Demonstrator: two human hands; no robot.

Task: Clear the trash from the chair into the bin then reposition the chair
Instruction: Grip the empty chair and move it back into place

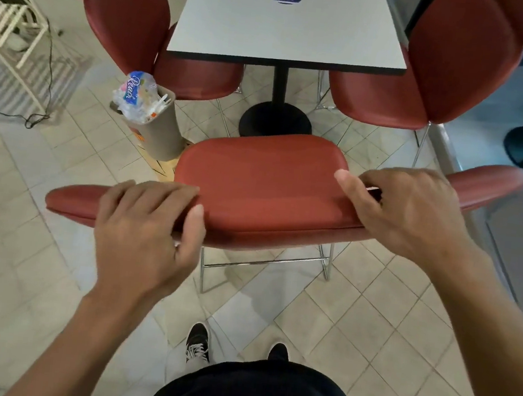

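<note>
A red padded chair (265,179) stands in front of me, its seat bare and its backrest top edge running across the view. My left hand (143,234) grips the backrest's left part, fingers curled over the edge. My right hand (404,209) grips the backrest's right part. A beige bin (160,132) stuffed with plastic wrappers and trash (137,94) stands on the floor just left of the chair's seat.
A white table (288,26) on a black pedestal (274,121) stands beyond the chair. Red chairs flank it at left (127,19) and right (462,57). A white rack (10,26) and black cables (36,116) lie at far left. My shoes (198,342) are on the tiled floor.
</note>
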